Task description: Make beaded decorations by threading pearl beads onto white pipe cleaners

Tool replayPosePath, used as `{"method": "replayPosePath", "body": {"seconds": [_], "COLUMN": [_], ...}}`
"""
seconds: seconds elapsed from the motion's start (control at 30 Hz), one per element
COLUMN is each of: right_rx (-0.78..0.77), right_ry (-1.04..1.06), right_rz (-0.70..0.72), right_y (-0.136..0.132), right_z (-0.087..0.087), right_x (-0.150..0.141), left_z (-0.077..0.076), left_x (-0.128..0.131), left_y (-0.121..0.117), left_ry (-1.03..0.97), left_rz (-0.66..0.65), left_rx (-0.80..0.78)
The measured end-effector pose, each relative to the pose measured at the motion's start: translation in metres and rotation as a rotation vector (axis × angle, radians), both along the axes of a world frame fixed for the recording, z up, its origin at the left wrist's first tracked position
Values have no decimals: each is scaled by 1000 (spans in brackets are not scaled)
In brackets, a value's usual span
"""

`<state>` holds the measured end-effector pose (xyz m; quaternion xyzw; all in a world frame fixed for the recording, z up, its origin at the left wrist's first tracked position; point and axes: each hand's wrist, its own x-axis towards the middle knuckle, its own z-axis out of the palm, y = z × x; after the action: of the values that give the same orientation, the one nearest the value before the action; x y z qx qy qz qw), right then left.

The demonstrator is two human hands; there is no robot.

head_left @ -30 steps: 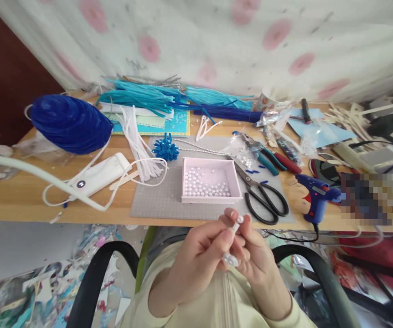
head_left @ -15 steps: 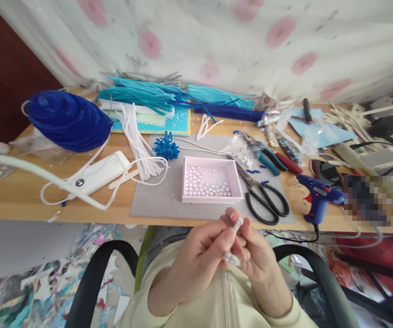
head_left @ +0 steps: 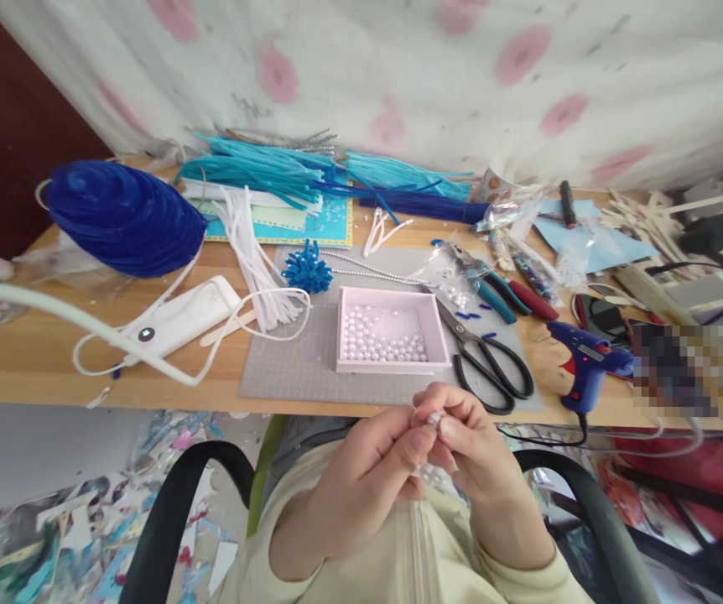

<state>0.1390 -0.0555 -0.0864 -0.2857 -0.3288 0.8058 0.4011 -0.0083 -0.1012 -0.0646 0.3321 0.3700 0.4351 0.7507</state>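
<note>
White beaded piece (head_left: 435,419) | between both hands' fingertips, beads below too | grip: both clamped on it

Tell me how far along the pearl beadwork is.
Looks done: the blue pipe-cleaner cluster sits finished-looking on the gray cutting mat.
In hand: the left hand and right hand pinch a pearl-beaded white piece, apparently mid-assembly.
Probably left: finishing that piece; loose pearl beads in the pink box and bundled white pipe cleaners look available for more. The total wanted isn't visible.
</note>
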Motion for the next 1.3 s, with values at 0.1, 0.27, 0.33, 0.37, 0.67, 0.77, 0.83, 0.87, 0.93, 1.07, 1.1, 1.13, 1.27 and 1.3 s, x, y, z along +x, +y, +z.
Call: {"method": "replayPosePath", "body": {"seconds": [0.1,0.27,0.33,0.37,0.67,0.77,0.83,0.87,0.93,1.07,1.1,1.13,1.27,1.3], "right_rx": [22,90,113,117,137,78,-57,-122,-192,-185,-168,-148,-165,-175], "right_ry": [-40,-49,-45,-45,-109,-94,-83,-74,-45,-10,-8,-4,0,-7], "right_rz": [17,90,126,140,221,125,-5,-60,-126,-145,-151,-161,-193,-208], "right_y": [1,4,6,6,10,11,11,10,9,2,1,0,3,5], "right_z": [-1,-2,-2,-2,5,9,12,15,19,24,25,25,21,20], "right_x": [4,14,18,19,30,31,31,31,33,36,37,37,34,32], "left_z": [-3,-5,-6,-6,-5,-6,-7,-7,-7,-8,-8,-9,-9,-8], "left_x": [1,3,4,4,6,7,7,7,7,7,7,7,8,8], "left_y": [-2,-3,-4,-4,-4,-1,2,3,5,5,5,5,4,4], "left_ry": [-16,-51,-61,-61,-48,-7,-17,-29,-51,-70,-71,-72,-52,-42], "left_rz": [-10,-34,-44,-46,-66,-28,0,4,5,1,1,0,-15,-23], "left_rx": [-13,-10,-13,-17,-49,-25,-15,-20,-41,-43,-35,-26,-29,-39]}}
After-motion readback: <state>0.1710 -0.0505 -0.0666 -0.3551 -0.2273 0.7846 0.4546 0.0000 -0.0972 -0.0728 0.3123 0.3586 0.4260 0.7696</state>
